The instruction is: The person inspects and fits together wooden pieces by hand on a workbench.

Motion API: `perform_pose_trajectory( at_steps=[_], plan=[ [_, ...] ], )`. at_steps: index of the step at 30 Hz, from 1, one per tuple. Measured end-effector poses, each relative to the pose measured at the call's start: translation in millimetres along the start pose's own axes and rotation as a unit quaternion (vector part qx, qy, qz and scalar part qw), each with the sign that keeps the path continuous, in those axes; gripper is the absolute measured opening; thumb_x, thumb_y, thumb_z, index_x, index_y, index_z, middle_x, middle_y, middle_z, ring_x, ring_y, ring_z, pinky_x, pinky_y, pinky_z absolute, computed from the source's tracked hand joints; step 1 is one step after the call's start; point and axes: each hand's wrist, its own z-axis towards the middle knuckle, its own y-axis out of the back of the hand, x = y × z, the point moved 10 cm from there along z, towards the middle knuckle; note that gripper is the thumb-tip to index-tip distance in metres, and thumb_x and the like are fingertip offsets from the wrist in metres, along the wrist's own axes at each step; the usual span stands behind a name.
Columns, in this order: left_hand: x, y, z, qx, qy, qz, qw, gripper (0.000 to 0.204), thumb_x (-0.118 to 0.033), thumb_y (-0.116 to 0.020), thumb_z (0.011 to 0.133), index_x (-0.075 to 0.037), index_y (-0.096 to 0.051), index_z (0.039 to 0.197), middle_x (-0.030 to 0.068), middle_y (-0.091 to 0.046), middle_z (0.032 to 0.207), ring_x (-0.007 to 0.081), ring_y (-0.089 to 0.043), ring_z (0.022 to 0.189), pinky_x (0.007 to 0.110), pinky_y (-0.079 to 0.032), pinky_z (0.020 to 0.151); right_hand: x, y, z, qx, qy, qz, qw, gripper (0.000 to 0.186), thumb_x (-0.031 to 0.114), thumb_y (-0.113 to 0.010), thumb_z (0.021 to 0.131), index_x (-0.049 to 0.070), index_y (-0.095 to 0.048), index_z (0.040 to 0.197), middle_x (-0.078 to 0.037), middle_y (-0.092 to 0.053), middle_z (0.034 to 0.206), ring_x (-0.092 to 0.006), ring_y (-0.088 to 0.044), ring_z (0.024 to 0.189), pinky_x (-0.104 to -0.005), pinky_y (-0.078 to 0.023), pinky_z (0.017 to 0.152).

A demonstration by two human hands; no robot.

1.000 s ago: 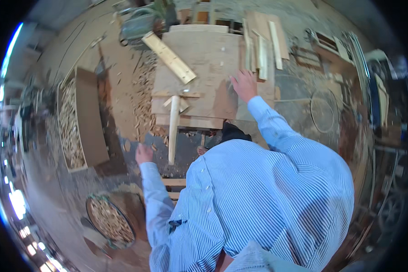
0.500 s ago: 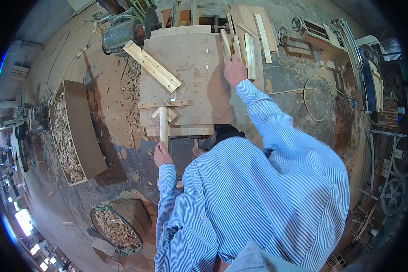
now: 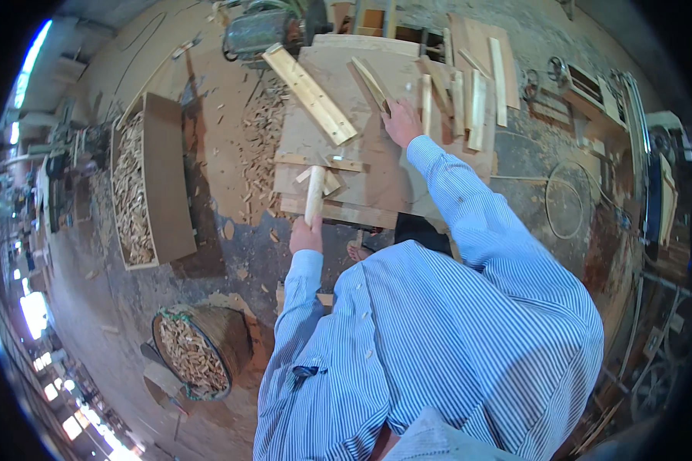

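My left hand [image 3: 306, 234] is closed around the lower end of a pale rounded wooden stick [image 3: 314, 194], which points away from me over the near edge of the worktable [image 3: 388, 173]. Farther out and to the right, my right hand [image 3: 402, 123] grips the near end of a thin wooden strip [image 3: 370, 83], slanting to the far left just over the tabletop. A notched wooden guide bar [image 3: 346, 164] with a small angled block [image 3: 331, 183] lies by the stick's far end. Left of my right hand rests a long board with holes [image 3: 311, 94].
Several wooden strips [image 3: 477, 111] lie on the table's right side. A motor [image 3: 255, 40] stands beyond its far left corner. On the floor at left are a long box of wood offcuts [image 3: 169, 184] and a wicker basket of offcuts [image 3: 234, 338]. A cable [image 3: 550, 200] coils at right.
My right hand has moved left across the tabletop, bringing a wooden strip away from the others at the right. The left hand still holds the rounded stick. The whole view has shifted.
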Motion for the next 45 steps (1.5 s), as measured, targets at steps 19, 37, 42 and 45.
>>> perform_pose_trajectory(
  at_steps=[19, 37, 42, 45],
  plan=[
    [-15, 3, 10, 0.040, 0.000, 0.040, 0.998, 0.065, -0.066, -0.043, 0.097, -0.003, -0.058, 0.103, 0.0268, -0.070, 0.091, 0.0464, -0.068, 0.087, 0.057, -0.053, 0.076, 78, -110, 81, 0.105, 0.003, 0.081, 0.991, 0.049, 0.036, -0.064, 0.093, 0.003, -0.064, 0.130, -0.023, -0.058, 0.131, -0.0394, -0.050, 0.127, -0.0461, -0.038, 0.111],
    [-88, 0, 85, 0.019, -0.011, 0.032, 0.999, 0.068, -0.068, -0.044, 0.096, -0.001, -0.059, 0.103, 0.0286, -0.069, 0.093, 0.0472, -0.068, 0.089, 0.057, -0.052, 0.079, 52, -91, 182, 0.083, 0.004, 0.046, 0.995, 0.045, 0.035, -0.065, 0.092, 0.006, -0.067, 0.126, -0.022, -0.062, 0.129, -0.0398, -0.055, 0.123, -0.0464, -0.042, 0.108],
    [-90, 1, 86, 0.022, -0.005, 0.025, 0.999, 0.067, -0.067, -0.044, 0.096, -0.002, -0.059, 0.104, 0.0286, -0.069, 0.093, 0.0477, -0.067, 0.088, 0.057, -0.052, 0.078, 47, -84, 193, 0.122, 0.004, 0.063, 0.990, 0.044, 0.035, -0.065, 0.091, 0.008, -0.068, 0.125, -0.022, -0.064, 0.123, -0.0395, -0.061, 0.114, -0.0478, -0.047, 0.100],
    [-85, 1, 80, 0.013, -0.013, 0.030, 0.999, 0.066, -0.066, -0.045, 0.096, -0.002, -0.059, 0.104, 0.0286, -0.069, 0.092, 0.0477, -0.067, 0.089, 0.058, -0.052, 0.078, 38, -80, 185, 0.146, 0.010, 0.044, 0.988, 0.043, 0.034, -0.066, 0.090, 0.008, -0.069, 0.123, -0.023, -0.066, 0.117, -0.0401, -0.064, 0.109, -0.0476, -0.050, 0.095]
  ],
)
